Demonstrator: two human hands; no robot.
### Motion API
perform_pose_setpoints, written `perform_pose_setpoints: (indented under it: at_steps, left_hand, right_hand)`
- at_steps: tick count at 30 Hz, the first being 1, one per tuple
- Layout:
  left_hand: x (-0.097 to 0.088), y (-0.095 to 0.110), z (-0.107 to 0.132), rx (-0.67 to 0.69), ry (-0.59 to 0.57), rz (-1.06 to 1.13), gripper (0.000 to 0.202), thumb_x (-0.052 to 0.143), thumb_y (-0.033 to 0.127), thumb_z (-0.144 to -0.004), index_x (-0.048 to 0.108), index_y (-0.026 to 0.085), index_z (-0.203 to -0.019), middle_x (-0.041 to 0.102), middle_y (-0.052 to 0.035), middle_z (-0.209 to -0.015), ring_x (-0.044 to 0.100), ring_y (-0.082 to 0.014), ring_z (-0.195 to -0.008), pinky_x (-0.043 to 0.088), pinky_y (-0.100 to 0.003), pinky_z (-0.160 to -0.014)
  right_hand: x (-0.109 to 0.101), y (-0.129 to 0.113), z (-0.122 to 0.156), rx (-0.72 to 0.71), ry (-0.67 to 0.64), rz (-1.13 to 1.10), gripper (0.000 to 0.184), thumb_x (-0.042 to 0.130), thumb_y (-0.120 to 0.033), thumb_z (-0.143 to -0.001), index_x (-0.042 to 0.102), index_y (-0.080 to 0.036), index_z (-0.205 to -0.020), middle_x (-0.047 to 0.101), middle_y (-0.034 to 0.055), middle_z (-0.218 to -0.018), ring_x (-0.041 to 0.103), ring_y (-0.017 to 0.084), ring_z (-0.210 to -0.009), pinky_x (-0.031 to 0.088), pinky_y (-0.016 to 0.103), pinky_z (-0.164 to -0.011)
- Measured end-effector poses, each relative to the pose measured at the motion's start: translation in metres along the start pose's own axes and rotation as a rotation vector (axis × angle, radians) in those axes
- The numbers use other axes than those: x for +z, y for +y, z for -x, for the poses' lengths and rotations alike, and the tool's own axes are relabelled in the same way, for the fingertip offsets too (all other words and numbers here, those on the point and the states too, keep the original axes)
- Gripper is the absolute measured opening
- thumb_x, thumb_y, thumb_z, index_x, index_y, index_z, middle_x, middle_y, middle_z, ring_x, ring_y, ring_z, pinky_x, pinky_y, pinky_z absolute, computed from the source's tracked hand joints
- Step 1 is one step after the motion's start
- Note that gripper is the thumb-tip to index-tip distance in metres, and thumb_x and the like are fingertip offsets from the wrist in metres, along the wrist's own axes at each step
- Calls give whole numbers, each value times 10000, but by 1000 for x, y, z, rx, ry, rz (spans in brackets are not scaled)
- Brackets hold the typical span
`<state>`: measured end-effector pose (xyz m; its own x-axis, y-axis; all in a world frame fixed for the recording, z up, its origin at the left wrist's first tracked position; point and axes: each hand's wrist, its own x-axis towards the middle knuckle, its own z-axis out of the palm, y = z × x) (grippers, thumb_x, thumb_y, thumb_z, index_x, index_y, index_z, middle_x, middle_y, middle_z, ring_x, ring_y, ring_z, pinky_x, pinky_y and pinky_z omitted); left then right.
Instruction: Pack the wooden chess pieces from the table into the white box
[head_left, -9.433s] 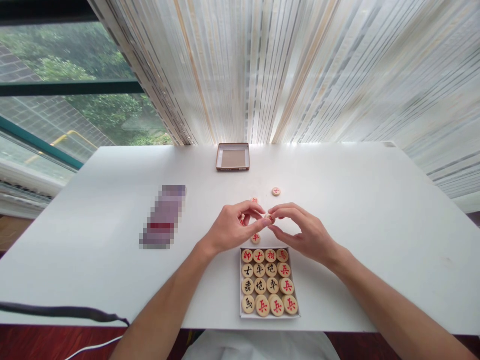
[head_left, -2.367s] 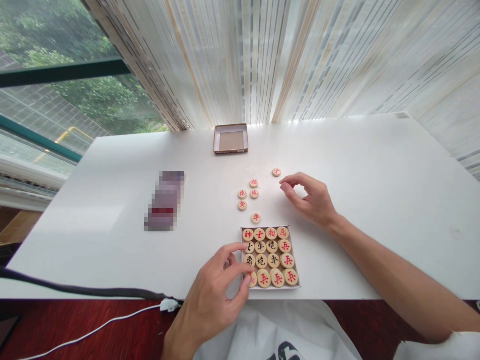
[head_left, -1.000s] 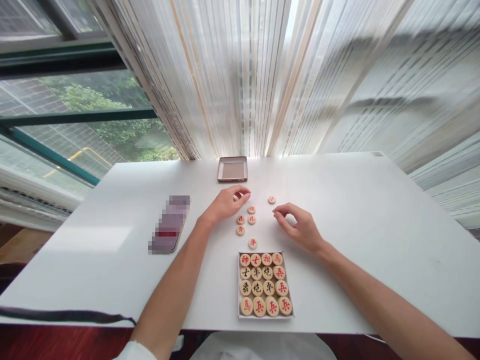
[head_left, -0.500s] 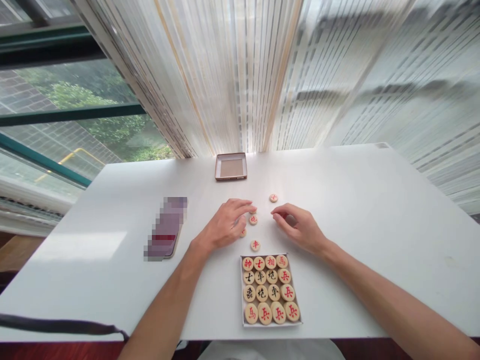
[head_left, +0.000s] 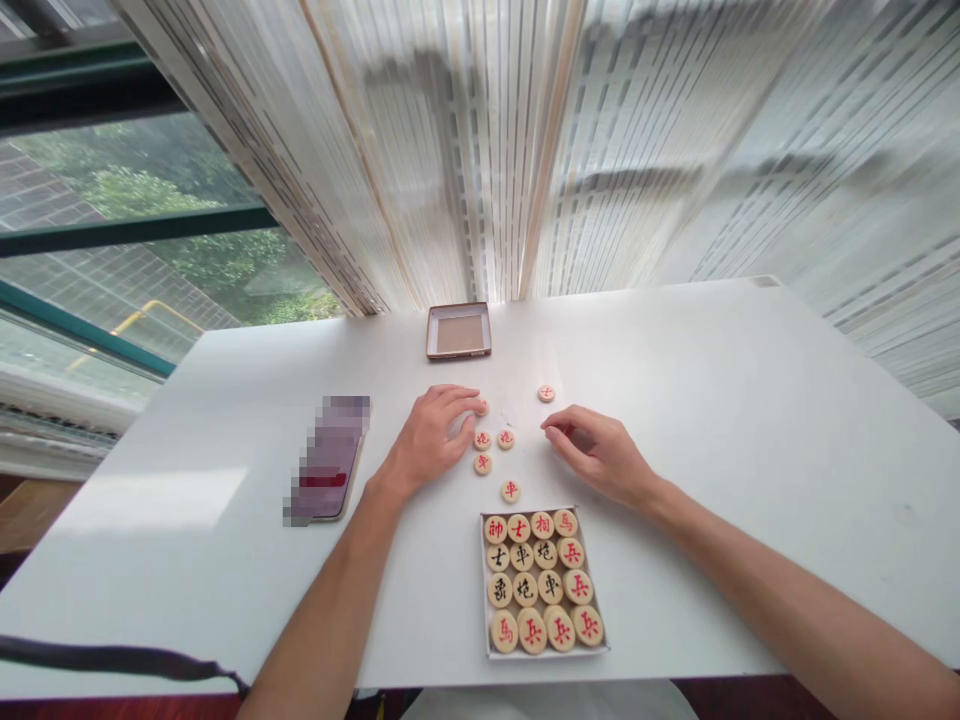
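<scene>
My left hand [head_left: 435, 435] rests low over the table with its fingers stretched out and thumb apart. Its fingertips touch a round xiangqi piece [head_left: 484, 407], mostly covered by them. Beside the thumb lie a red cannon piece [head_left: 482, 440] and a red chariot piece [head_left: 483, 464]. Another red cannon piece [head_left: 506, 440] is just right of these, with a second red chariot piece [head_left: 511, 491] nearer me. My right hand [head_left: 596, 450] hovers or rests to the right, thumb and index tips together, nothing visible between them. Beyond it lies a red advisor piece [head_left: 546, 394].
A shallow box [head_left: 491, 640] filled with rows of red and black pieces stands near the table's front edge. Its empty lid [head_left: 459, 355] lies at the back by the curtain [head_left: 480, 150]. A phone [head_left: 330, 460] is on the left, and a dark strap [head_left: 112, 658] crosses the front-left corner.
My left hand has moved left and slightly away from me, and the piece under its fingertips has shifted likewise. The pieces by the thumb are now uncovered. My right hand is nearly still.
</scene>
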<state>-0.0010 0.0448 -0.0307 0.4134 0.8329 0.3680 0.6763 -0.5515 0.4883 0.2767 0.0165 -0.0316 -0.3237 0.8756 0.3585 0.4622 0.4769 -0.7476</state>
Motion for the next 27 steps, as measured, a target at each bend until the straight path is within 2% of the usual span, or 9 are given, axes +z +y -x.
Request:
perform_pose_setpoints:
  at_steps: [4,11,16,22,27]
  left_hand:
    - [6,-3,-3,-49,78,32,263,651,225,-929,699,230,-1187,741,-71,-1170,627,-243,-1140,483,-435,-1043]
    - [11,-3,-7,-97,103,36,200,695,292,-922,722,230,-1110,760,-67,-1092,661,-239,-1078,504,-423,-1007]
    - [5,8,-6,-142,138,229,217,677,279,-924,679,209,-1130,738,-67,-1114,710,-190,-955,561,-354,-918]
    - [3,39,-1,-102,40,465,258,725,264,-893,680,211,-1142,732,-62,-1094,704,-166,-921,583,-312,-870]
    - [5,59,3,-128,-64,555,266,753,306,-879,713,223,-1129,750,-74,-1088,703,-187,-928,594,-309,-805]
  right_hand:
    - [0,-1,0,-2,-1,1,117,582,-269,-985,689,-222,-969,712,37,-837,652,177,-713,537,311,-660]
    - [1,-1,-1,-1,-4,-3,109,586,-261,-982,687,-225,-966,720,34,-849,659,178,-728,546,320,-684]
    - [0,-1,-1,6,6,-3,108,591,-265,-980,691,-226,-963,727,37,-848,666,183,-732,553,326,-691]
    - [-1,-6,0,28,32,-95,110,622,-294,-971,696,-226,-1017,755,47,-913,709,196,-805,591,336,-753]
    - [2,-16,4,15,-19,-203,125,641,-301,-963,697,-232,-1051,770,49,-955,723,194,-848,603,343,-795]
